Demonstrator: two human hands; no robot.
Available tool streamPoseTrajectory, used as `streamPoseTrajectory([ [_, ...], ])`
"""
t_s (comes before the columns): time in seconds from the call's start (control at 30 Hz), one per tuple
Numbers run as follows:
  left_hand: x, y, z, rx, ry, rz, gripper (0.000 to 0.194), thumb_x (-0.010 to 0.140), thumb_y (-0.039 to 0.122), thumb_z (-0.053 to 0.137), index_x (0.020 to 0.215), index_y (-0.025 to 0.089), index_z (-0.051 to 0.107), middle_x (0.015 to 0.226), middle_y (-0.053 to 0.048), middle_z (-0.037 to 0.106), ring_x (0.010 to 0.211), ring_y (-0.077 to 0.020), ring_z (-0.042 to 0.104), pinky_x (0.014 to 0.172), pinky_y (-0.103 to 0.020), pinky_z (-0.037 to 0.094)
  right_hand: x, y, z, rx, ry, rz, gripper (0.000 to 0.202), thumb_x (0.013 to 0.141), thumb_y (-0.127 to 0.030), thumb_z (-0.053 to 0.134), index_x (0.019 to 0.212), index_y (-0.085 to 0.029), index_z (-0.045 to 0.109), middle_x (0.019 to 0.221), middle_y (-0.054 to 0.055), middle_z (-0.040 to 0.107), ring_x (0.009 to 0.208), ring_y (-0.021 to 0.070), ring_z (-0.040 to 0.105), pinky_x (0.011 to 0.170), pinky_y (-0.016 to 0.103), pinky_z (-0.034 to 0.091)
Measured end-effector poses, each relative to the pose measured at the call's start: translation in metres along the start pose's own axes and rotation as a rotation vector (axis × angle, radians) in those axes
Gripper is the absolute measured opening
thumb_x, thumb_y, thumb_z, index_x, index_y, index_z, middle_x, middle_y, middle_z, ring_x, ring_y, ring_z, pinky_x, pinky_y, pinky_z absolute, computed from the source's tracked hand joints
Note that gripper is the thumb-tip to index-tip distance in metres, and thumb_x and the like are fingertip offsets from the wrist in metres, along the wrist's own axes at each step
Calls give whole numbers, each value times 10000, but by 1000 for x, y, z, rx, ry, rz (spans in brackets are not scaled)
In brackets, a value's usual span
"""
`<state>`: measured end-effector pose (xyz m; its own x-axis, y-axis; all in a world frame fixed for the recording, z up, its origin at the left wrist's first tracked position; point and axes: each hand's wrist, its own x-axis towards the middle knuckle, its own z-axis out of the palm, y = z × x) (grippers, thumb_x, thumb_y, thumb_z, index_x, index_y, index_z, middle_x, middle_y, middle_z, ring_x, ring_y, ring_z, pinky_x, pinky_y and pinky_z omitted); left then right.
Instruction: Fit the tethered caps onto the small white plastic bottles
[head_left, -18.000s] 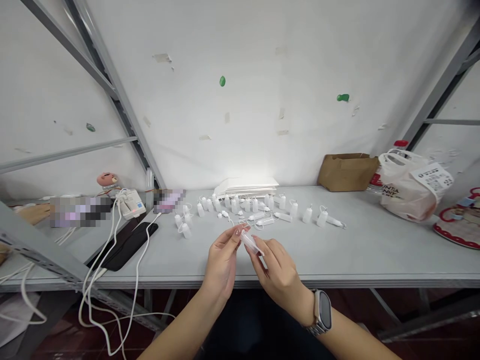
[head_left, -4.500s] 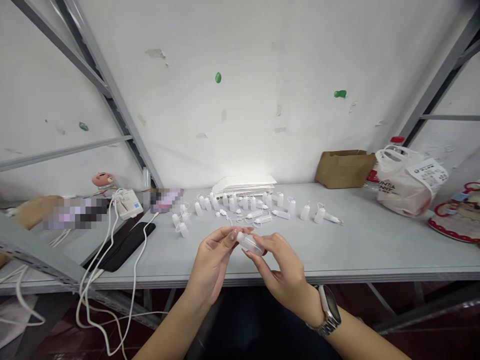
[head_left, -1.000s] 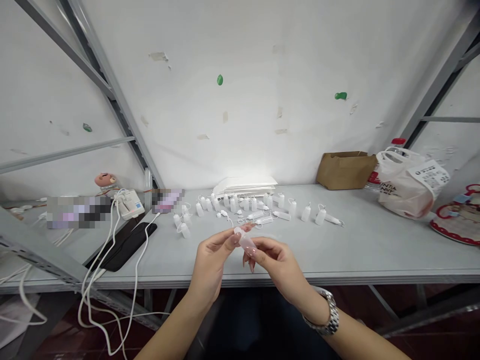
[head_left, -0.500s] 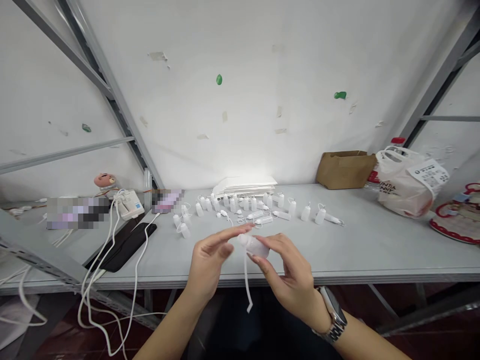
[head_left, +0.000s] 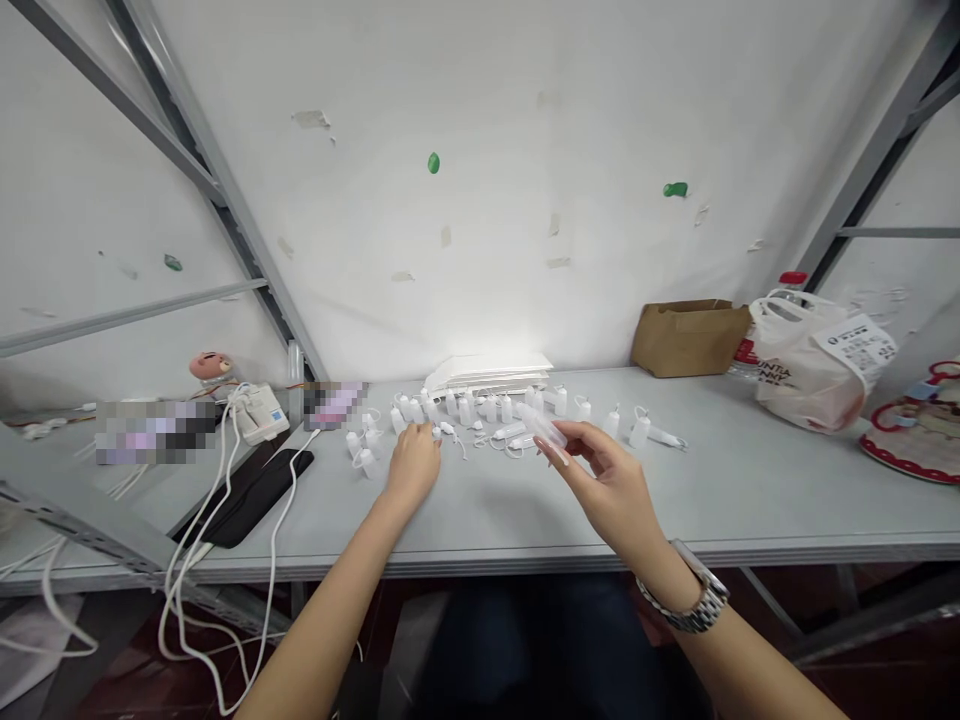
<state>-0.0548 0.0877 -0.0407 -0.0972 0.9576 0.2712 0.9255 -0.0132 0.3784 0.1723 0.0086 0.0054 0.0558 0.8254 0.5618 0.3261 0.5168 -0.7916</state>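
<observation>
My right hand (head_left: 600,475) is closed around a small translucent squeeze bottle (head_left: 546,432), tilted with its top to the upper left above the table. Its thin white strap hangs close by, blurred. Farther left, my left hand (head_left: 415,462) is down at the tabletop with its fingers curled together. Those fingertips are at a small white cap (head_left: 437,432); what lies between them is hidden. Other white caps with straps (head_left: 448,428) lie just right of that hand. Several similar bottles (head_left: 465,408) stand behind both hands, and a few lie flat (head_left: 510,431).
White flat sheets (head_left: 491,375) are stacked against the wall. A cardboard box (head_left: 690,340) and a plastic bag (head_left: 810,370) sit at the right rear. On the left are a black pouch (head_left: 251,500), a white power strip (head_left: 261,410) and loose white cables (head_left: 274,540) over the table edge.
My hands have moved apart. The left went forward and left, down to the tabletop by the caps; the right carried the bottle forward and up to the right.
</observation>
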Motion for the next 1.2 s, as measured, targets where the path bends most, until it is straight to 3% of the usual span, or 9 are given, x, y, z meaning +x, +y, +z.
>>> streamPoseTrajectory([
  [0.23, 34, 5, 6, 94, -13, -103, 266, 812, 210, 429, 951, 99, 627, 1012, -225, 629, 988, -334, 576, 770, -390, 416, 0, 1, 2, -11, -50, -14, 206, 821, -364, 564, 914, -192, 629, 732, 30, 622, 661, 157, 559, 635, 298, 492],
  [0.53, 37, 4, -1, -101, 8, -163, 171, 739, 200, 521, 692, 163, 681, 851, -159, 709, 913, -327, 610, 721, -390, 418, 1, -2, 4, -51, -104, -39, 199, 832, -359, 544, 894, -189, 627, 738, 34, 619, 658, 156, 543, 644, 308, 482],
  [0.63, 21, 9, -16, -254, 76, -169, 177, 757, 258, 523, 731, 191, 685, 865, -117, 721, 919, -284, 614, 738, -366, 433, 0, -1, 5, -58, -113, -36, 199, 829, -363, 547, 883, -190, 630, 729, 32, 622, 655, 156, 550, 630, 302, 490],
  [0.73, -11, 19, -37, -471, 114, -130, 286, 813, 358, 464, 898, 177, 668, 952, -94, 717, 891, -222, 641, 688, -298, 469, -3, 1, 8, -55, -138, -43, 190, 815, -347, 569, 910, -192, 626, 743, 30, 628, 661, 157, 565, 632, 298, 504],
  [0.77, -23, 23, -44, -580, 106, -108, 322, 814, 399, 466, 924, 167, 660, 959, -93, 717, 877, -214, 650, 657, -279, 475, -4, 1, 10, -51, -155, -53, 187, 811, -336, 578, 922, -192, 623, 754, 30, 630, 667, 157, 569, 640, 298, 508],
  [0.83, -46, 31, -56, -1040, 77, -127, 312, 735, 418, 596, 872, 148, 671, 922, -116, 724, 869, -236, 655, 616, -270, 469, -7, 1, 12, -44, -192, -77, 183, 806, -318, 591, 939, -195, 618, 770, 28, 630, 680, 155, 573, 655, 294, 510],
  [0.9, -62, 37, -63, -1245, 54, -183, 272, 682, 395, 667, 815, 158, 681, 877, -102, 733, 819, -221, 663, 583, -252, 454, -10, -1, 15, -40, -231, -101, 178, 808, -309, 593, 948, -200, 614, 777, 24, 623, 694, 153, 572, 670, 293, 506],
  [1.2, -74, 53, -64, -1371, -22, -197, 179, 690, 318, 685, 742, 147, 682, 795, -84, 737, 753, -170, 645, 576, -226, 447, -19, -5, 21, -78, -268, -198, 167, 833, -289, 566, 975, -204, 592, 797, 28, 612, 717, 159, 572, 679, 308, 502],
])
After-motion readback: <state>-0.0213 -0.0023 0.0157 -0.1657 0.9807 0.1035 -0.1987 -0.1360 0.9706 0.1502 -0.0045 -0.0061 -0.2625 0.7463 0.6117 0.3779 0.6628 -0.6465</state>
